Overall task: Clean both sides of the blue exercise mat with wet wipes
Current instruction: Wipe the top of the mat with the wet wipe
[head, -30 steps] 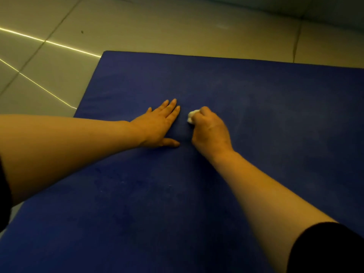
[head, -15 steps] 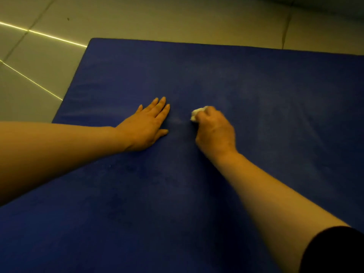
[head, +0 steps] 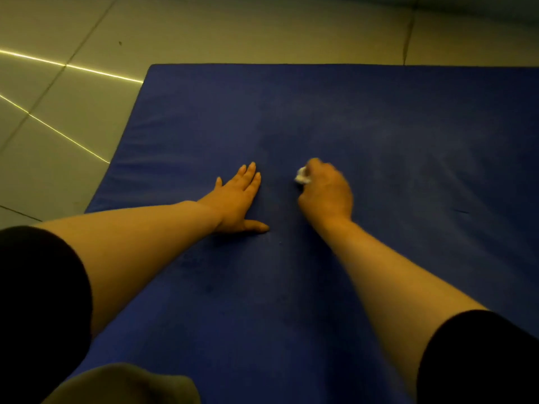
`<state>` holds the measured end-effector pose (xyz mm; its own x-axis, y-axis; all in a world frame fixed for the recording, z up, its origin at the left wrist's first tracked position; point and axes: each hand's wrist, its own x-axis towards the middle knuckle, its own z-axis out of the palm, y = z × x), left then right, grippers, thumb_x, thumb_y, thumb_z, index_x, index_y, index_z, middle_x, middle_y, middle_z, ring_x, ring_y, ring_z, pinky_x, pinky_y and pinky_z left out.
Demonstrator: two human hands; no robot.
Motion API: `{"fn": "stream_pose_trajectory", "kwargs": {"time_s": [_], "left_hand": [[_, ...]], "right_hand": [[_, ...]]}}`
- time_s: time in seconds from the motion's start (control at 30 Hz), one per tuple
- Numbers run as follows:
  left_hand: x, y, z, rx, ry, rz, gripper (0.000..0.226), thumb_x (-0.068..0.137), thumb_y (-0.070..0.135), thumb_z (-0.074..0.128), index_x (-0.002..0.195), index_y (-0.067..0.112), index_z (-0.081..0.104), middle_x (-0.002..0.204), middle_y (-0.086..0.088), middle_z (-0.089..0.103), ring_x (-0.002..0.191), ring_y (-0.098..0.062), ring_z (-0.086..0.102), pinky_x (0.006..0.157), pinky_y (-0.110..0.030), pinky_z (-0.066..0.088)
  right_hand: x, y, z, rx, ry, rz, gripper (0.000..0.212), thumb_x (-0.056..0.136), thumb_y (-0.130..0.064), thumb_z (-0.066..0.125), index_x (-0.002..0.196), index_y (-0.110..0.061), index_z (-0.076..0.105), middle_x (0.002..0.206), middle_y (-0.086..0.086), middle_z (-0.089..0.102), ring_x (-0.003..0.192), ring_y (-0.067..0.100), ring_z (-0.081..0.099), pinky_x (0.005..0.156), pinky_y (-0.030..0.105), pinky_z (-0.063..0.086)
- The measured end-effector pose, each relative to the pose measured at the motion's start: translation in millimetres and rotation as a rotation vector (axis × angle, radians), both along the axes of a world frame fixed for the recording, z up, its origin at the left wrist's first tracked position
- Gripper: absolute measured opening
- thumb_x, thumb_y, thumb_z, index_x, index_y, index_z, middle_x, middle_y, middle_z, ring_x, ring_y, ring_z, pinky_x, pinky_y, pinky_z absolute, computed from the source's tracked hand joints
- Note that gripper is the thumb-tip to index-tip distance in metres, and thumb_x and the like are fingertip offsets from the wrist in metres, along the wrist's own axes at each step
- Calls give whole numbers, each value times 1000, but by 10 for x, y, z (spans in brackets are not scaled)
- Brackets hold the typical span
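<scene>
Since half a second ago our view has pulled back, so both black sleeves now show and a pale fold of cloth (head: 128, 384) sits at the near edge; the hands lie closer together and the left thumb has swung out toward us. Nearest, our forearms reach forward over the mat (head: 379, 135), which covers most of the floor (head: 204, 27) in sight. Our left hand (head: 237, 199) rests flat on the mat, fingers straight and together, thumb spread to the side, holding nothing. Just beside it, slightly apart, our right hand (head: 326, 189) is curled around a crumpled white wipe (head: 302, 176), which pokes out at the left of the fingers and meets the mat surface. Both hands sit near the mat's middle, closer to its left edge than its right. Beyond them the mat runs to its far edge and far left corner, with pale tiles and bright streaks of light past that.
</scene>
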<state>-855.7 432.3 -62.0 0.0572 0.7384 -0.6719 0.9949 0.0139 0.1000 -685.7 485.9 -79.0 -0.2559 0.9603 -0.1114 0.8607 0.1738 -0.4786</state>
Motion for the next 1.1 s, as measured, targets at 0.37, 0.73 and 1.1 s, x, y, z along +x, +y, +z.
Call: {"fn": "stream_pose_trajectory", "kwargs": {"time_s": [0.37, 0.73, 1.1], "left_hand": [[-32, -53, -80, 66, -96, 50, 104, 89, 43, 62, 151, 11, -14, 157, -5, -28, 146, -21, -22, 116, -59, -1], [-19, -62, -116, 84, -65, 43, 112, 83, 59, 59, 151, 12, -17, 157, -4, -29, 145, -21, -22, 117, -57, -4], [48, -461, 139, -49, -44, 3, 112, 80, 65, 57, 153, 15, -12, 159, -2, -22, 148, -20, -14, 118, -55, 1]], "right_hand": [[-456, -462, -50, -16, -12, 312, 33, 91, -13, 50, 124, -12, 50, 113, 10, 52, 93, 30, 58, 71, 34, 44], [-226, -466, 60, -45, -61, 133, 15, 90, -13, 54, 103, -5, 50, 116, 14, 47, 91, 38, 55, 67, 39, 37], [357, -371, 75, -35, -94, -48, 11, 89, -5, 52, 100, -3, 51, 113, 15, 47, 84, 33, 53, 68, 37, 42]]}}
